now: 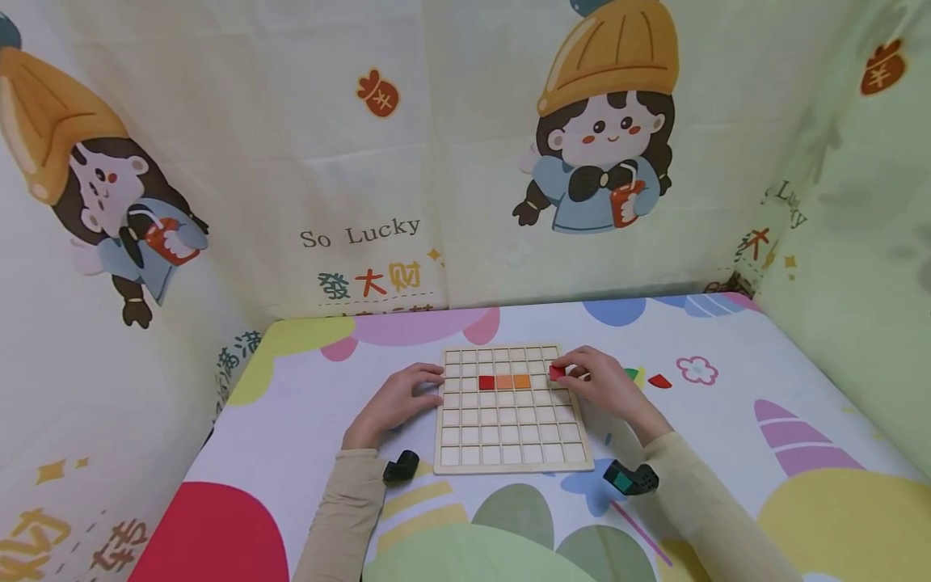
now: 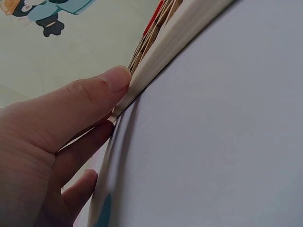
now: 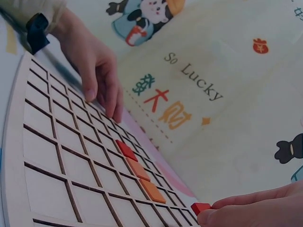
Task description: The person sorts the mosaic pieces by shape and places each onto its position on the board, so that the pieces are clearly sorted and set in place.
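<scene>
A pale wooden grid board (image 1: pixel 515 468) lies on the table, with a dark red tile (image 1: pixel 486 383), a peach tile (image 1: pixel 504 382) and an orange tile (image 1: pixel 521 381) side by side in one row of its cells. My left hand (image 1: pixel 402 396) rests its thumb and fingertips against the board's left edge. Between thumb and fingers my right hand (image 1: pixel 605 383) pinches a red square tile (image 3: pixel 200 208), over the board's right edge near that same row. In the left wrist view the left thumb (image 2: pixel 106 87) touches the board's side.
Beyond the right hand a small red shape (image 1: pixel 660 381) shows on the patterned tablecloth (image 1: pixel 291 453), with green and yellow bits partly behind the hand. Printed cloth walls (image 1: pixel 465 178) enclose the table. Black devices (image 1: pixel 631 478) sit at both wrists.
</scene>
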{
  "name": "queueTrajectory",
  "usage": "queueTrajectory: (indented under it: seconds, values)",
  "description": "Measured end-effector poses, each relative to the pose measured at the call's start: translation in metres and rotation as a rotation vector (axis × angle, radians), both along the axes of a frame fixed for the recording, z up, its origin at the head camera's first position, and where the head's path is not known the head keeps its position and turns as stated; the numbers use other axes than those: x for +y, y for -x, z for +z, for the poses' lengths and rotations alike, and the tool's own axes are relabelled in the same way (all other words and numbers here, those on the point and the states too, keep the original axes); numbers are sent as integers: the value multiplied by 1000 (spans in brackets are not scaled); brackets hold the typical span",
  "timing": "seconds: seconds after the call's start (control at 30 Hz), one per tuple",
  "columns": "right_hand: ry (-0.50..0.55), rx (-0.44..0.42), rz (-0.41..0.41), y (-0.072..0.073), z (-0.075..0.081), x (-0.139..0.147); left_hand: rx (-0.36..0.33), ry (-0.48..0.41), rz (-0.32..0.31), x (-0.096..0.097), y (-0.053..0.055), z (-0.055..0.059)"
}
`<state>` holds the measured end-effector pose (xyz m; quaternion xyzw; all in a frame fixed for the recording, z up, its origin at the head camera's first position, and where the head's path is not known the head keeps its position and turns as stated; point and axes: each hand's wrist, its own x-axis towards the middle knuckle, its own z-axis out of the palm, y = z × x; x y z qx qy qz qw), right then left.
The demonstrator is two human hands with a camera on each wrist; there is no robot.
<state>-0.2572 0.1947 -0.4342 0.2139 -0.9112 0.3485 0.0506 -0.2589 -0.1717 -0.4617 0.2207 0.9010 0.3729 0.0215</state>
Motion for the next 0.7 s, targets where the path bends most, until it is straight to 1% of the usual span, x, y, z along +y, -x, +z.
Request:
queueTrajectory:
  seconds: [0.27, 0.47, 0.7]
  values:
    - [-19, -32, 7, 4, -4, -7, -1, 2, 9, 0, 0, -1]
    - [-24, -57, 17, 5, -3, -12, -3, -2, 7, 0, 0, 0]
    - [-42, -85, 29, 7, -6, -18, 65, 14, -35, -1, 3, -2]
